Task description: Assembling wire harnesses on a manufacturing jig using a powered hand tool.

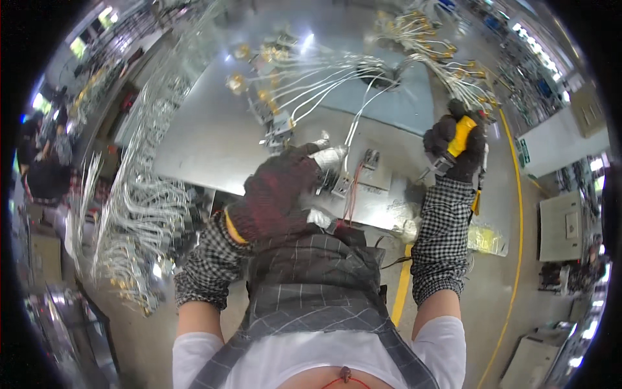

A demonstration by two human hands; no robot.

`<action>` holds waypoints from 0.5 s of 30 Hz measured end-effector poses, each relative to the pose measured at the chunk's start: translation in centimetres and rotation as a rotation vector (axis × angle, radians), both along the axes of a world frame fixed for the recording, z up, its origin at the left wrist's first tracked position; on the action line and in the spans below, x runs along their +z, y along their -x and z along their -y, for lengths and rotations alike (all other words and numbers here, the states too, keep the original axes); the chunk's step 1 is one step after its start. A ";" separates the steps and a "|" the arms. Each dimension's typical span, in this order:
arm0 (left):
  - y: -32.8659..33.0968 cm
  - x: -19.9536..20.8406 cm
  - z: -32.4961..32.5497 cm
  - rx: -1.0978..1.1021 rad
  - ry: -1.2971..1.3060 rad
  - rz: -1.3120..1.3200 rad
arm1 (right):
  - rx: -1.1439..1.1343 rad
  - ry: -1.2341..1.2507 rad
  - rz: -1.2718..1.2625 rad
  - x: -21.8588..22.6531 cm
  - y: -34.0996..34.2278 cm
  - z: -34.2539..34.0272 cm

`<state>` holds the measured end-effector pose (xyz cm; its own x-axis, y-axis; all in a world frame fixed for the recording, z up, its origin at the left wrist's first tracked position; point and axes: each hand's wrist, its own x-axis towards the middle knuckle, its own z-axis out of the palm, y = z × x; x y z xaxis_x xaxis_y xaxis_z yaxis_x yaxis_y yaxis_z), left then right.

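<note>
My left hand (282,188), in a dark red and black glove with white-wrapped fingertips, is closed at the near edge of the metal table. Its fingers grip a small grey connector block (342,186) with white wires (352,133) running up from it; the exact grip is partly hidden. Red wires (355,194) hang beside the block. My right hand (457,139), gloved in black, is wrapped round a yellow-handled screwdriver (462,135). Its metal shaft points down and left, above the table's right side and apart from the block.
The metal table (201,139) carries a wire harness (324,78) with yellowish ends, fanning out from a dark ring (379,74). Another wire bundle (424,39) lies at the far right. Many white cables (149,214) hang at the left. Yellow lines (518,214) mark the floor.
</note>
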<state>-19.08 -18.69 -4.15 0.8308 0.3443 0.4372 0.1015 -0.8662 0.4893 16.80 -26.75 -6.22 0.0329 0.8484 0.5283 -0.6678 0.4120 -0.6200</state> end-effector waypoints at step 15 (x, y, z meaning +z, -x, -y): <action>-8.8 -1.2 -5.1 -0.176 0.422 0.040 | -0.778 -0.168 0.175 8.6 2.5 -0.3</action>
<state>-10.29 -13.55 -5.37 0.8781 0.3540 0.3220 -0.0556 -0.5928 0.8034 14.27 -26.44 2.35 0.4853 0.5261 0.6984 -0.0513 0.8145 -0.5779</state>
